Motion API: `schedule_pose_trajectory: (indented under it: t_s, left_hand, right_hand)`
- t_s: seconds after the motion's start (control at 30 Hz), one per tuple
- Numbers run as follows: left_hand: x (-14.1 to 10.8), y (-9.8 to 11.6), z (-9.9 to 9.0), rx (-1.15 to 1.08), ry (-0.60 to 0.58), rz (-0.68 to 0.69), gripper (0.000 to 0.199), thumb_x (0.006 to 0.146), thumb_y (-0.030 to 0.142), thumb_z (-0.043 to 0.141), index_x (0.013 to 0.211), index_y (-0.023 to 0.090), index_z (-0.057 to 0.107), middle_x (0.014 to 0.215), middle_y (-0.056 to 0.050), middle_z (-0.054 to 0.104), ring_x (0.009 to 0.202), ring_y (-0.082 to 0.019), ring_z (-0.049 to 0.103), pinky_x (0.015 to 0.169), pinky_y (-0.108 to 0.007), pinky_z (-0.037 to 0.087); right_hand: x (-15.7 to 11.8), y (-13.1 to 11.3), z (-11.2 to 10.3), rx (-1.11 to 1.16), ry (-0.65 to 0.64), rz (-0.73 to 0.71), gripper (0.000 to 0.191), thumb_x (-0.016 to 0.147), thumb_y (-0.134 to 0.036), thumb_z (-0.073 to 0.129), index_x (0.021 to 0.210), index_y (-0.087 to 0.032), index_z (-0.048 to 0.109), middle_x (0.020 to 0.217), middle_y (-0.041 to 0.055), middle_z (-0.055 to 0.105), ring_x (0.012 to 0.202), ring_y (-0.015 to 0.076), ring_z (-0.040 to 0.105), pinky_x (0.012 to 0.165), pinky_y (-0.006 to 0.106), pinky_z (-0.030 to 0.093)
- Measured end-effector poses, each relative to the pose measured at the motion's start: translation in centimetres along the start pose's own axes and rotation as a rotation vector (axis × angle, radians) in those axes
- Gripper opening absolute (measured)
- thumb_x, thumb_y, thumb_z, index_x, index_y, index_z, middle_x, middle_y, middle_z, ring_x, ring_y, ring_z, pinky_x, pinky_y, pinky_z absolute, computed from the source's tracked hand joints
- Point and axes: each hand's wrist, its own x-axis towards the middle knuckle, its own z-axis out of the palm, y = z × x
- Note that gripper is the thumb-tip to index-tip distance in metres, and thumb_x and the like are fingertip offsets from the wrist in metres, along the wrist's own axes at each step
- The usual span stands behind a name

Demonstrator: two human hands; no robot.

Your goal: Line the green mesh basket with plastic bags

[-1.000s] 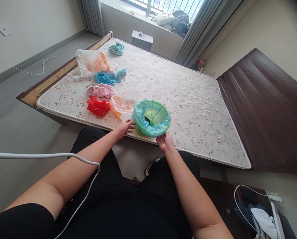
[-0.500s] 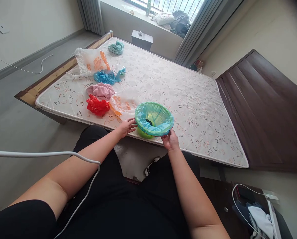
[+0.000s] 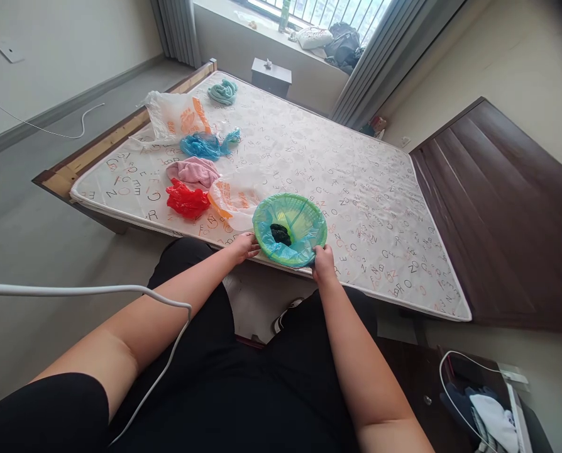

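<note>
A green mesh basket (image 3: 304, 217) lined with a thin blue bag stands tilted toward me at the mattress's near edge. Something black (image 3: 280, 234) lies inside it. My left hand (image 3: 246, 246) is at the basket's left side, its fingers against the outside. On the right, my right hand (image 3: 323, 259) grips the rim, thumb over the bag's edge. Just left of the basket lie a white and orange plastic bag (image 3: 236, 200), a red bag (image 3: 187, 199) and a pink cloth (image 3: 193, 171).
Farther back on the mattress (image 3: 370, 207) are a blue bag (image 3: 200, 146), another white and orange bag (image 3: 175, 117) and a teal cloth (image 3: 223, 92). A dark headboard (image 3: 498, 220) rises at right. A white cable (image 3: 73, 290) crosses my left arm.
The basket has tipped further toward me, so more of the black thing inside shows. My right hand has moved up around the rim, and my left hand has shifted slightly right.
</note>
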Motion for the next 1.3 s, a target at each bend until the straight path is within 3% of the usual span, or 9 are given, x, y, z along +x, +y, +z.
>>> schedule_pose_trajectory:
  t_s: [0.23,0.4,0.73,0.87,1.1,1.3]
  left_hand:
    - [0.7,0.2,0.1,-0.063,0.053,0.074,0.025,0.074,0.028,0.079,0.091,0.021,0.062,0.085,-0.002,0.07,0.072,-0.015,0.066,0.069,-0.027,0.05]
    - [0.5,1.2,-0.1,-0.218,0.124,0.102,0.01,0.079,0.021,0.07,0.08,0.02,0.06,0.072,-0.001,0.063,0.068,-0.015,0.063,0.067,-0.027,0.049]
    - [-0.6,2.1,0.1,-0.445,-0.003,0.16,0.002,0.08,0.018,0.06,0.08,0.018,0.058,0.069,-0.002,0.063,0.064,-0.016,0.061,0.067,-0.03,0.053]
    - [-0.6,2.2,0.0,-0.421,-0.047,0.183,0.002,0.082,0.017,0.058,0.082,0.018,0.059,0.068,-0.002,0.062,0.063,-0.015,0.061,0.068,-0.029,0.055]
    - [0.1,1.7,0.0,-0.311,0.072,0.239,0.007,0.086,0.014,0.06,0.09,0.018,0.057,0.066,0.003,0.057,0.06,-0.011,0.055,0.069,-0.028,0.053]
    - [0.2,0.9,0.2,-0.204,-0.075,0.18,0.016,0.086,0.026,0.069,0.099,0.018,0.067,0.085,-0.005,0.07,0.077,-0.019,0.068,0.07,-0.032,0.057]
  right_hand:
    - [0.6,-0.2,-0.2,0.017,-0.023,-0.022,0.027,0.065,-0.026,0.058,0.089,-0.026,0.044,0.071,-0.0067,0.051,0.062,0.0127,0.05,0.055,0.022,0.044]
    - [0.6,-0.4,-0.5,0.03,-0.013,0.011,0.025,0.068,-0.026,0.057,0.09,-0.026,0.046,0.071,-0.0063,0.053,0.06,0.0124,0.051,0.054,0.023,0.046]
    - [1.2,-0.3,-0.7,0.055,0.064,0.084,0.027,0.07,-0.026,0.06,0.092,-0.026,0.045,0.071,-0.0067,0.055,0.06,0.0123,0.055,0.054,0.024,0.051]
    - [1.5,0.0,-0.6,0.061,0.077,0.088,0.027,0.071,-0.027,0.061,0.092,-0.026,0.045,0.07,-0.0064,0.055,0.058,0.0128,0.055,0.054,0.025,0.051]
    - [1.6,-0.1,-0.7,0.077,0.067,0.096,0.027,0.069,-0.025,0.061,0.092,-0.026,0.046,0.07,-0.0067,0.055,0.058,0.0126,0.055,0.053,0.025,0.052]
    - [1.5,-0.4,-0.5,0.1,0.037,0.095,0.024,0.072,-0.027,0.065,0.092,-0.024,0.051,0.069,-0.0064,0.057,0.059,0.0122,0.055,0.053,0.024,0.052]
